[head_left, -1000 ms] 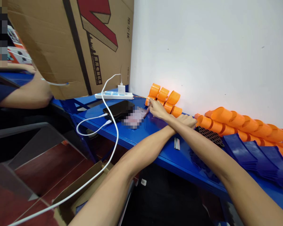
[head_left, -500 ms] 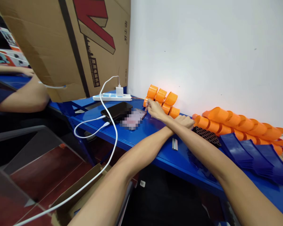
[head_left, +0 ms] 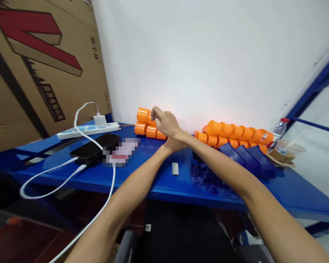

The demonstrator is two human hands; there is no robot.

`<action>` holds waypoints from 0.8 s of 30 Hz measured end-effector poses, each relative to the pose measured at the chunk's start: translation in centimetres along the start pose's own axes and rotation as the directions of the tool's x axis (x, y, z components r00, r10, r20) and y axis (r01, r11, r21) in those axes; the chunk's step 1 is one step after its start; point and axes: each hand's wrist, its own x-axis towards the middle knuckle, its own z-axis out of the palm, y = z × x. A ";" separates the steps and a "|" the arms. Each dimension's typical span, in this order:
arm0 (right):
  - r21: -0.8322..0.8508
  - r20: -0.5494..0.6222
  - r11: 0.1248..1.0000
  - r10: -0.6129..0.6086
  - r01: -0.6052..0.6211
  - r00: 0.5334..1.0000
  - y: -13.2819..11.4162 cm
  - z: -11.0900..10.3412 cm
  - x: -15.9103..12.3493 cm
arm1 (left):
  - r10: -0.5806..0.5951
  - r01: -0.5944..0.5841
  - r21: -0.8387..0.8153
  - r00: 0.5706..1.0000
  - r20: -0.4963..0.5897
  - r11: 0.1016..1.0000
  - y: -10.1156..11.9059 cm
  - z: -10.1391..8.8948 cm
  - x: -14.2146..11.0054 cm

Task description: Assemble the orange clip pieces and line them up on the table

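My arms are crossed over the blue table [head_left: 153, 182]. My right hand [head_left: 164, 122] reaches left to a small pile of orange plastic cups [head_left: 145, 124] by the wall. Its fingers are curled in a pinch at the top of the pile, and what they grip is hidden. My left hand [head_left: 174, 145] lies under my right wrist, between the pile and a long row of nested orange cups [head_left: 235, 133]. Its fingers are covered.
A black phone [head_left: 94, 148] on a white cable [head_left: 57, 182], a power strip [head_left: 87, 129] and a big cardboard box [head_left: 38, 73] are at the left. Blue plastic pieces [head_left: 244, 155], a small white part [head_left: 175, 168], a drink cup [head_left: 285, 151] and a bottle [head_left: 279, 128] lie to the right.
The view has swung right, so the person at the left is out of sight. My right hand has lifted from the foot of the orange pile to its top. My left hand stays under the right wrist.
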 end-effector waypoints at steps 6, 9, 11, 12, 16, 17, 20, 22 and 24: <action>-0.477 -0.042 0.861 0.175 -0.174 0.984 5.0 -10.4 -1.8 | -0.120 0.100 0.300 0.992 0.050 0.949 -0.6 0.1 0.3; -0.637 0.103 0.749 0.317 -0.182 0.943 7.8 -12.9 -3.3 | -0.135 0.121 0.341 0.991 0.018 0.932 -0.6 0.0 0.3; -0.685 0.227 0.714 0.401 -0.147 0.888 9.2 -13.5 -4.4 | -0.165 0.162 0.344 0.986 -0.021 0.925 -0.6 -0.1 0.3; -0.699 0.272 0.703 0.431 -0.131 0.861 9.7 -13.6 -4.8 | -0.183 0.186 0.342 0.982 -0.042 0.921 -0.7 -0.1 0.3; -0.744 0.333 0.662 0.479 -0.086 0.812 11.7 -14.0 -5.7 | -0.240 0.258 0.332 0.966 -0.094 0.907 -0.6 -0.3 0.3; -0.750 0.340 0.657 0.490 -0.083 0.803 12.2 -14.1 -5.8 | -0.248 0.265 0.333 0.964 -0.095 0.905 -0.6 -0.3 0.2; -0.736 0.363 0.663 0.556 -0.136 0.748 13.8 -14.7 -6.1 | -0.254 0.268 0.340 0.963 -0.085 0.902 -0.4 -0.5 0.1; -0.712 0.378 0.676 0.598 -0.191 0.707 14.7 -14.8 -6.5 | -0.256 0.269 0.347 0.963 -0.084 0.898 -0.4 -0.5 0.1; -0.691 0.389 0.690 0.604 -0.214 0.695 15.3 -14.8 -7.0 | -0.257 0.272 0.350 0.962 -0.088 0.897 -0.4 -0.5 0.1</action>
